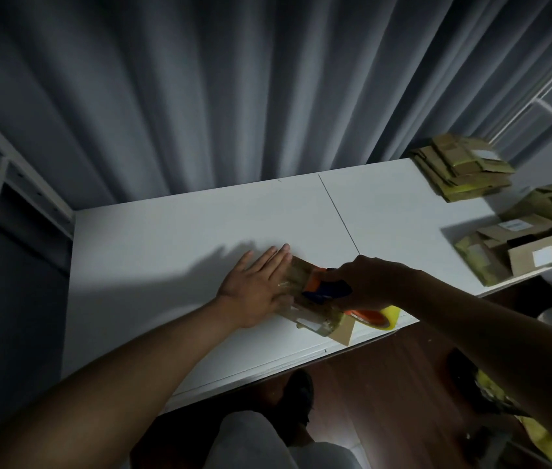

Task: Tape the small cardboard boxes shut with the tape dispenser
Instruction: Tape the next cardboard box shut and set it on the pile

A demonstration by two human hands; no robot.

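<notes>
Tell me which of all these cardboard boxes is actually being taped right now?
The small box at the table's near edge, under both hands: the left hand presses it flat while the right hand holds the tape dispenser on it. The others sit untouched in piles at right.

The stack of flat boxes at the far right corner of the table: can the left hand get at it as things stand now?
Probably not easily. The left hand lies flat on the box being taped, and the right hand with the tape dispenser lies across the way to the stack.

dim overall | table [200,231] lit brightest, hand shadows cast left | wide-angle bending at edges | soft focus
</notes>
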